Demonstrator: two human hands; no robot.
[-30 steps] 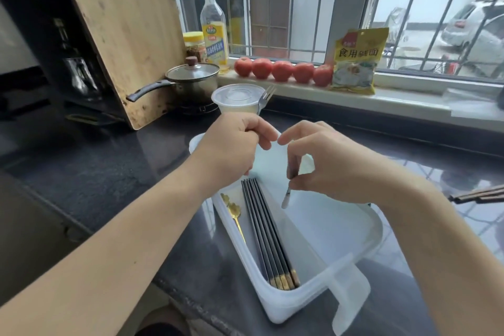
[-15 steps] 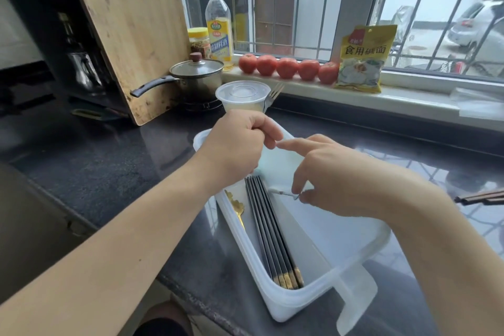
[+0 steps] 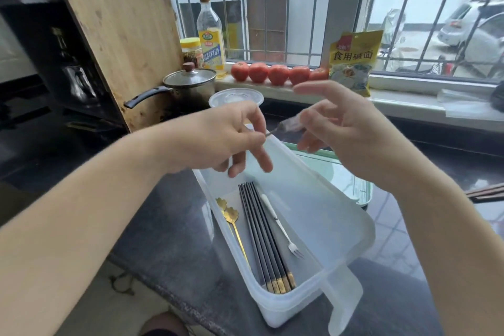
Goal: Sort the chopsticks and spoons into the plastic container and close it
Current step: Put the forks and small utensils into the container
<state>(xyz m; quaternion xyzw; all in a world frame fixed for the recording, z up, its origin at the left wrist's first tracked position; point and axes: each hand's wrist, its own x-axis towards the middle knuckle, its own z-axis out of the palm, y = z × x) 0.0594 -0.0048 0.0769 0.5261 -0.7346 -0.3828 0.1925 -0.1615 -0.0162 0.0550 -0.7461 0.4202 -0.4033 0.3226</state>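
Several chopsticks [image 3: 266, 237], two spoons [image 3: 231, 219] already lie inside container [image 3: 351, 232]; left hand [image 3: 231, 139] pinches a fork [image 3: 283, 126] at 12 o'clock, right hand [image 3: 343, 131] loosely spread, empty; lid unclosed.

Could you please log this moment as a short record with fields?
container: plastic container, open on counter
inside: black chopsticks, two gold spoons, small white-handled fork
left hand: pinches a small fork above the container
right hand: open, fingers spread beside that fork
lid: not closed
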